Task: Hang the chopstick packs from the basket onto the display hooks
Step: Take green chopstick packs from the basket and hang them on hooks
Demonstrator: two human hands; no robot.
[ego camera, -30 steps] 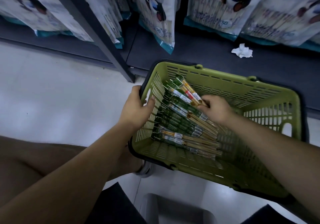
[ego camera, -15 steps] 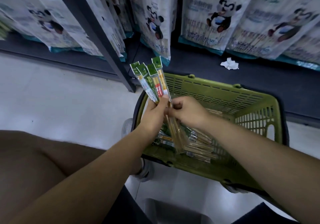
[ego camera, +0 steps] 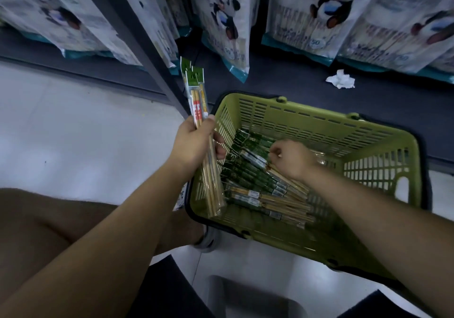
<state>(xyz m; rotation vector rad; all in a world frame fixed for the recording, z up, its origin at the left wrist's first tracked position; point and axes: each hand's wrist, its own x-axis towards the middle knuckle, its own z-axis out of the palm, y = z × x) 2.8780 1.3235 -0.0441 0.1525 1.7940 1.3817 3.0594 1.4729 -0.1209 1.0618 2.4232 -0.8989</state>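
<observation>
Chopstick packs (ego camera: pixel 196 101) gripped by left hand (ego camera: pixel 194 143), right hand (ego camera: pixel 292 158) pinching pack (ego camera: pixel 254 156) in basket (ego camera: pixel 319 121)

The number 50 stands in a round badge near the bottom edge of a white panda-printed bag (ego camera: pixel 304 23) on the shelf (ego camera: pixel 294 81). The same 50 shows faintly on the neighbouring bag (ego camera: pixel 403 35) to its right. All other print on these bags, and the small white labels on the chopstick packs (ego camera: pixel 255 185), is too blurred to read.
</observation>
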